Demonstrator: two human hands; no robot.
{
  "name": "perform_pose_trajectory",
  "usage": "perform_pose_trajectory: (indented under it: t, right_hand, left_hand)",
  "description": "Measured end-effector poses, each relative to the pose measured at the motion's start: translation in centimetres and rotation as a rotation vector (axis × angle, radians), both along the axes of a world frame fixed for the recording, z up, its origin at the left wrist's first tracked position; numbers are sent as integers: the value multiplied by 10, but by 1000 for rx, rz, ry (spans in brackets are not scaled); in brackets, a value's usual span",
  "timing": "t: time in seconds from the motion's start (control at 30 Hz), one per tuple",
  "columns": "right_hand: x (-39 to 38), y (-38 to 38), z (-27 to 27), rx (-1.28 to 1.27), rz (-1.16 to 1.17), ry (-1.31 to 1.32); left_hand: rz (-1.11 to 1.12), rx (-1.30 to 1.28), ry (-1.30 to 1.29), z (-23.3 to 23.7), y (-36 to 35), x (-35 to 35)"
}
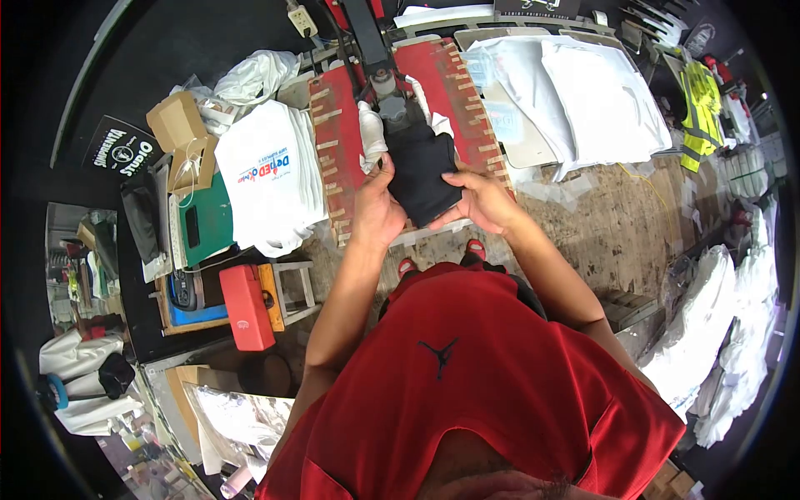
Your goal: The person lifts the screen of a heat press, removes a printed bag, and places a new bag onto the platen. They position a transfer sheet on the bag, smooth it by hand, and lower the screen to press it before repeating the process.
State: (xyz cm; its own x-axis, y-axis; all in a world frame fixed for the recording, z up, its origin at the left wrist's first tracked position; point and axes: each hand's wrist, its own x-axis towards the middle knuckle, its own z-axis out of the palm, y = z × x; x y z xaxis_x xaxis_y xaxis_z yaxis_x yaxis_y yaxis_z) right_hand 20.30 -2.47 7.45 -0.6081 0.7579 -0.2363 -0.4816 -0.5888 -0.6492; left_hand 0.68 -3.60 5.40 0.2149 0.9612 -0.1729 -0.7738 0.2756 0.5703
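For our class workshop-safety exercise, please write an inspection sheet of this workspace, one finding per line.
Surface: tape-edged red board, under the work.
Job's things: black cloth; what lies beneath it is hidden.
Clutter: stacked printed white bags, open cardboard box and red box on the left; white sheets on the right.
Hands: left hand and right hand both grip the cloth.
Cables: white cord hanging over the cardboard box.
Surroundings: hi-vis vest, far right.

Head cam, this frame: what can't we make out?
All head view:
- Left hand: fingertips hidden behind the black cloth.
- Black cloth: underside faces away from the camera.
- Red box: lettering too small to read.
- Dark sign: upper part cut off by the top edge.
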Motion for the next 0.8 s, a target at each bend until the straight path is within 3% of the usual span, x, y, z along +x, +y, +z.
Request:
perform_pose_trajectory:
  t: [0.07, 0.13, 0.17, 0.2, 0.27, 0.33, 0.4, 0.43, 0.6, 0.73, 0.8]
  right_hand:
    - [5, 2, -9, -41, -23, 24]
    - [7, 4, -22, -82, -43, 47]
    - [7, 5, -29, -83, -154, -7]
    - [6, 5, -33, -83, -265, -62]
    - [9, 10, -37, -41, -315, -95]
    - [11, 17, -38, 9, -374, -122]
    - [12, 17, -38, 147, -361, -246]
    - [12, 16, -35, 145, -357, -245]
    - [26, 19, -22, 407, -140, -455]
    - [17, 14, -1, 587, -284, -544]
    - [14, 15, 7, 652, -307, -484]
  left_hand:
    - [4, 10, -1, -5, 2, 2]
    - [91, 217, 293, -6, 4, 9]
    - [224, 281, 736, -7, 6, 12]
    - [228, 277, 736, -4, 4, 14]
    - [580, 525, 1454, 0, -1, 17]
    - [472, 574, 1469, -1, -6, 15]
    - [147, 397, 1038, -2, -12, 24]
    - [147, 440, 1002, -8, -11, 24]
    - [81, 511, 1035, 13, -7, 14]
    - [52, 625, 1252, 24, -13, 17]
    - [35, 625, 1237, 27, -15, 18]
